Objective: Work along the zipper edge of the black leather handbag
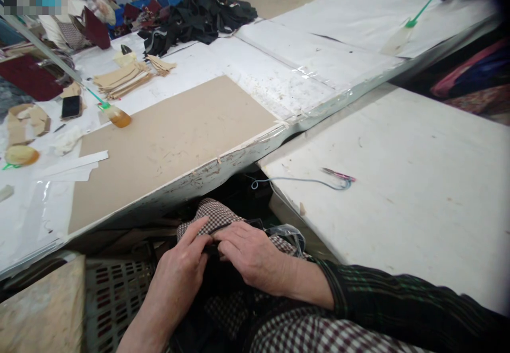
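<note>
2 desks meet at an angle, and in the gap between them, nearest the camera, the left hand (179, 278) and right hand (251, 255) lie side by side on a cloth (215, 215) in the lap. A crate (113, 294) sits left of the hands, under the left desk (223, 170). On that desk lies a board (171, 135); a bottle (115, 115) is at its far left corner, a phone (71, 106) left of the bottle, and stacked pieces (121, 79) behind. On the right desk (418, 183), a cord (303, 181) and pen (338, 174) lie near the left edge.
</note>
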Tool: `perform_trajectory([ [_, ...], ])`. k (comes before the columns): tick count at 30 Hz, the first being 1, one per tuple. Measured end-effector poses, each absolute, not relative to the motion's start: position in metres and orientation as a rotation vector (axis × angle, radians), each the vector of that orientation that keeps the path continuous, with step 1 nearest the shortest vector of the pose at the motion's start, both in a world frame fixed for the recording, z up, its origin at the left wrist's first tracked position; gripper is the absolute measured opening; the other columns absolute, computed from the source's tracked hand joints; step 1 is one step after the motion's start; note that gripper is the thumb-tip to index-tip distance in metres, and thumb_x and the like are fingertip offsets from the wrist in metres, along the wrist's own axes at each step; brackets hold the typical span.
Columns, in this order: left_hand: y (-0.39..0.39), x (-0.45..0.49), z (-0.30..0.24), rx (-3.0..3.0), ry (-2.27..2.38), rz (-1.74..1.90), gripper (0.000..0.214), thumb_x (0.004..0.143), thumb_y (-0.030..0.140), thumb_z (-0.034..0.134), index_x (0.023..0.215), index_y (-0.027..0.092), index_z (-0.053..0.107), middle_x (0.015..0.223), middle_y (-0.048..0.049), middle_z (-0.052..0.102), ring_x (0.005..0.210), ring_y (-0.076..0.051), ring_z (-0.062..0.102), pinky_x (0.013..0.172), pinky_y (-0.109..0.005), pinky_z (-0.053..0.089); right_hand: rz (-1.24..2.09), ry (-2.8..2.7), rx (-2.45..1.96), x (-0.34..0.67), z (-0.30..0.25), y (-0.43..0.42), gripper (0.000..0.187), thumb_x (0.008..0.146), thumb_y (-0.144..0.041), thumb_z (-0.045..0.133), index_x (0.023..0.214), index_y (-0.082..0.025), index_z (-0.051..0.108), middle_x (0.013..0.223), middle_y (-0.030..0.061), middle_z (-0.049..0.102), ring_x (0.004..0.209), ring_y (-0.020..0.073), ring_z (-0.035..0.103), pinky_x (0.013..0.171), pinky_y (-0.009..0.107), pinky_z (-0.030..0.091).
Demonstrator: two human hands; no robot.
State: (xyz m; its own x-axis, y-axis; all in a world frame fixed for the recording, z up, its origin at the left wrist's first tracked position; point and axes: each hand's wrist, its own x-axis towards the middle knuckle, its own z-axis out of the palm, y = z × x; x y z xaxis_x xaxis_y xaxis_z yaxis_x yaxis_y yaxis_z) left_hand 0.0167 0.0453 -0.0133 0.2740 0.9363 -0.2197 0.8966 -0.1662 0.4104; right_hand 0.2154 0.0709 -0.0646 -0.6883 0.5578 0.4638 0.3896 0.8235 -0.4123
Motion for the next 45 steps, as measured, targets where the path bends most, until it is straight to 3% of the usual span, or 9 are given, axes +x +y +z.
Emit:
perform_trajectory([
  [6, 0.045, 0.013, -0.009, 2.018, 1.640, 0.001, 0.039, 0.091, 0.013, 0.043, 0.125, 0.031, 0.053, 0.155, 0.0045, 0.037, 0.127, -0.020, 0.055, 0.114, -0.047, 0.045, 0.512, -2.501, -0.682, 0.221, -0.065, 0.070, 0.013, 0.094, -0.019, 0.051, 0.102, -0.010, 0.055, 0.129, 0.0128, 0.054, 0.120, 0.0220, 0.048, 0.104, 0.040, 0.038],
  [13, 0.040, 0.004, -0.004, 1.982, 1.545, 0.201, 0.011, 0.093, 0.028, 0.050, 0.102, 0.030, 0.057, 0.146, 0.0033, 0.046, 0.133, -0.015, 0.049, 0.112, -0.041, 0.044, 0.663, -2.498, -0.687, 0.226, -0.045, 0.077, 0.014, 0.095, -0.025, 0.054, 0.097, -0.012, 0.058, 0.115, 0.0051, 0.059, 0.106, 0.0185, 0.050, 0.097, 0.038, 0.040],
  [18, 0.035, 0.005, -0.005, 2.029, 1.593, 0.198, 0.008, 0.093, 0.022, 0.049, 0.086, 0.023, 0.052, 0.148, 0.0005, 0.045, 0.124, -0.018, 0.056, 0.105, -0.042, 0.050, 0.686, -2.504, -0.684, 0.226, -0.044, 0.080, 0.012, 0.095, -0.021, 0.053, 0.095, -0.012, 0.060, 0.107, 0.0055, 0.057, 0.100, 0.0174, 0.048, 0.090, 0.034, 0.040],
  [24, 0.031, 0.011, -0.001, 2.059, 1.638, 0.100, 0.009, 0.095, 0.020, 0.043, 0.086, 0.022, 0.047, 0.150, -0.0008, 0.043, 0.110, -0.019, 0.063, 0.094, -0.044, 0.057, 0.546, -2.600, -0.718, 0.222, -0.038, 0.081, 0.025, 0.102, -0.035, 0.044, 0.095, -0.015, 0.057, 0.094, 0.0047, 0.060, 0.091, 0.0185, 0.052, 0.083, 0.035, 0.038],
  [27, 0.030, 0.012, 0.000, 2.085, 1.617, 0.119, 0.009, 0.095, 0.018, 0.043, 0.088, 0.023, 0.046, 0.150, 0.0006, 0.043, 0.114, -0.019, 0.062, 0.094, -0.041, 0.057, 0.513, -2.723, -0.775, 0.216, -0.029, 0.083, 0.022, 0.102, -0.034, 0.042, 0.096, -0.017, 0.055, 0.084, 0.0025, 0.062, 0.076, 0.0184, 0.054, 0.066, 0.034, 0.033],
  [32, 0.027, 0.013, 0.002, 2.071, 1.606, 0.142, 0.009, 0.095, 0.018, 0.043, 0.097, 0.026, 0.046, 0.152, 0.0039, 0.040, 0.120, -0.016, 0.058, 0.097, -0.041, 0.054, 0.746, -2.843, -0.844, 0.209, -0.014, 0.099, 0.030, 0.102, -0.032, 0.034, 0.088, -0.018, 0.056, 0.071, 0.0020, 0.058, 0.054, 0.0121, 0.035, 0.054, 0.029, 0.015],
  [36, 0.022, 0.016, 0.004, 2.045, 1.639, 0.111, 0.010, 0.097, 0.023, 0.041, 0.087, 0.025, 0.041, 0.151, 0.0058, 0.040, 0.118, -0.017, 0.060, 0.090, -0.042, 0.056, 1.245, -2.743, -0.772, 0.207, -0.002, 0.121, 0.024, 0.095, -0.023, 0.048, 0.075, -0.013, 0.058, 0.068, -0.0024, 0.052, 0.058, 0.0061, 0.036, 0.057, 0.023, 0.023],
  [39, 0.019, 0.019, 0.005, 2.063, 1.638, 0.112, 0.006, 0.098, 0.024, 0.039, 0.094, 0.027, 0.043, 0.148, 0.0053, 0.042, 0.115, -0.017, 0.061, 0.091, -0.043, 0.056, 1.476, -2.722, -0.689, 0.207, 0.003, 0.130, 0.025, 0.093, -0.026, 0.055, 0.075, -0.012, 0.064, 0.061, -0.0048, 0.046, 0.058, 0.0042, 0.039, 0.057, 0.021, 0.027],
  [45, 0.015, 0.024, 0.005, 2.117, 1.648, 0.062, 0.017, 0.100, 0.029, 0.035, 0.107, 0.030, 0.051, 0.143, 0.0029, 0.048, 0.104, -0.017, 0.064, 0.091, -0.038, 0.056, 1.349, -2.902, -0.688, 0.202, 0.006, 0.131, 0.022, 0.088, -0.027, 0.056, 0.081, -0.014, 0.072, 0.066, -0.0021, 0.056, 0.060, 0.0069, 0.043, 0.055, 0.022, 0.028],
])
